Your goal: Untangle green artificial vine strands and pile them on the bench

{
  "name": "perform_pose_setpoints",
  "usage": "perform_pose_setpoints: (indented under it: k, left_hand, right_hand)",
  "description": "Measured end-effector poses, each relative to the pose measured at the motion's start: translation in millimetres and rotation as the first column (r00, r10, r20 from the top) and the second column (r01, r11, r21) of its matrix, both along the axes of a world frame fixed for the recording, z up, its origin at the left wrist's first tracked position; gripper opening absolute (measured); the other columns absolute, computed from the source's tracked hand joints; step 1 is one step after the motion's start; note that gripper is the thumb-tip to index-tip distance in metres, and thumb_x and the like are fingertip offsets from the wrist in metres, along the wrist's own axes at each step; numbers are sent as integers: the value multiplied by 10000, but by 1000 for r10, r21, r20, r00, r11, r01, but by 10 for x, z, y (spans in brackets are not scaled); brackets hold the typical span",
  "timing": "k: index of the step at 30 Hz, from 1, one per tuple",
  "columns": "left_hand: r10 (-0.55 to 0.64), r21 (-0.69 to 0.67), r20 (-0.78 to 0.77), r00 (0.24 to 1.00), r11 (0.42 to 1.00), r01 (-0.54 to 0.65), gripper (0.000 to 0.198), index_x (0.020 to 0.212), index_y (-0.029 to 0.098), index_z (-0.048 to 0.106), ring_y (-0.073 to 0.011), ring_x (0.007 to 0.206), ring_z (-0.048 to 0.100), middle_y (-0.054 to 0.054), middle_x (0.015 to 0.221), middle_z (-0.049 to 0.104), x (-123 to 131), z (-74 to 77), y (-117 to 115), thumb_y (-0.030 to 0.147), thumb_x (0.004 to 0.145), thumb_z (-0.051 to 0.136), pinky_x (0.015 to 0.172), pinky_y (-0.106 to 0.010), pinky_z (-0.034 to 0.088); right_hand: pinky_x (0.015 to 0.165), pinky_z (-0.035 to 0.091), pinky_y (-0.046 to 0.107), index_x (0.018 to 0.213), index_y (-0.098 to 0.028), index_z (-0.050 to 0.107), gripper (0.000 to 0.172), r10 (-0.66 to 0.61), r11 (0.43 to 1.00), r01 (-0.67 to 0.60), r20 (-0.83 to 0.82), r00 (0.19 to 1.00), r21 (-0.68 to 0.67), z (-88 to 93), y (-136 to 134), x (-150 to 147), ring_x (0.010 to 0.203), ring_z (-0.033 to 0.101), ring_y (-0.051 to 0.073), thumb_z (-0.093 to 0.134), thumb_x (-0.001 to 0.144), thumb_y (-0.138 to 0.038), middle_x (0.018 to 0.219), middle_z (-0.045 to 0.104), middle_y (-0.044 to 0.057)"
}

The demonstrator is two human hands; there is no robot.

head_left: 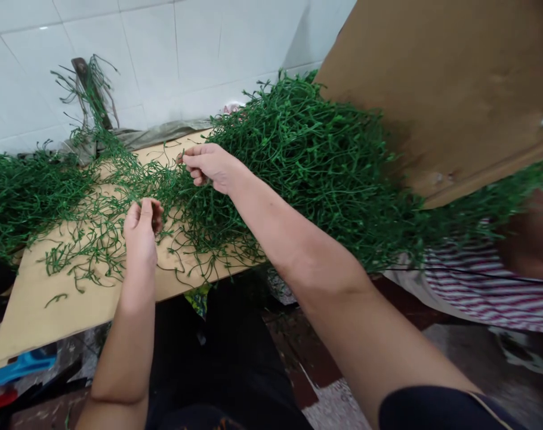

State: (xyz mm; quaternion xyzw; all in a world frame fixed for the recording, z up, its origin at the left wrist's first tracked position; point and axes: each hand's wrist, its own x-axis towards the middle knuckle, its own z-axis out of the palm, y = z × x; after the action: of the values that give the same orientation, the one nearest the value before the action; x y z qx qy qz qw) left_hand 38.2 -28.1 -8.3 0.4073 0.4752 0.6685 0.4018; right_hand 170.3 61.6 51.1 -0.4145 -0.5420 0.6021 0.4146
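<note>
Thin green plastic-looking stems [298, 155] lie in a big tangled heap along the right half of a wooden board [43, 310]. My right hand [211, 166] is above the heap's left edge, thumb and forefinger pinched on what looks like a green stem, of which only a tiny bit shows. Lower and to the left, my left hand [142, 218] is closed over the loose stems [95, 239] scattered on the board. Its fingers curl inward, and whatever they may hold is hidden.
Another pile of green stems [30, 191] covers the left end. Stems hang from an upright wooden piece [92, 92] near the tiled wall [155, 54]. A large brown panel [450, 89] leans over the heap at right. Beside it sits a person in a striped garment [481, 286].
</note>
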Motion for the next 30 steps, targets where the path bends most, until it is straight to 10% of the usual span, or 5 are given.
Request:
perform_pose_setpoints:
  k: [7, 13, 21, 26, 30]
  left_hand:
    - [-56, -33, -412, 910, 998, 46, 259, 630, 160, 487, -73, 513, 369, 47, 536, 436, 285, -133, 251, 344, 718, 645, 521, -219, 303]
    - [-35, 5, -375, 927, 999, 40, 273, 594, 176, 458, -87, 500, 369, 36, 509, 419, 183, -217, 294, 283, 846, 471, 528, -223, 315]
    - [-193, 7, -350, 917, 978, 209, 343, 576, 176, 470, -88, 478, 346, 34, 488, 393, 199, -277, 276, 395, 840, 470, 505, -232, 282]
    - [-128, -12, -432, 893, 991, 136, 383, 529, 183, 410, -95, 477, 332, 32, 474, 358, 248, -249, 128, 383, 854, 444, 512, -244, 267]
    - [-153, 33, -597, 788, 976, 215, 374, 526, 185, 397, -106, 520, 362, 17, 508, 386, 313, -207, -161, 382, 838, 460, 539, -255, 281]
  right_hand:
    - [432, 301, 159, 678, -144, 460, 203, 33, 998, -36, -77, 996, -46, -35, -151, -190, 415, 336, 18, 426, 852, -46, 520, 421, -55]
    - [431, 296, 166, 619, -151, 463, 236, -84, 996, 78, 140, 987, 53, -131, -125, -80, 456, 395, 32, 552, 830, -209, 534, 483, -24]
    - [431, 240, 178, 553, -137, 498, 274, 143, 988, -153, 199, 970, 38, -159, -191, -12, 415, 311, 28, 540, 823, -152, 445, 409, -52]
    - [437, 220, 182, 516, -141, 429, 310, -53, 995, 34, 220, 974, 89, -206, -81, -113, 428, 287, 28, 525, 808, -100, 439, 361, -57]
    - [424, 226, 173, 551, -176, 352, 331, -447, 893, 430, 160, 880, 129, -253, 196, -28, 431, 259, 32, 418, 874, -153, 482, 295, -63]
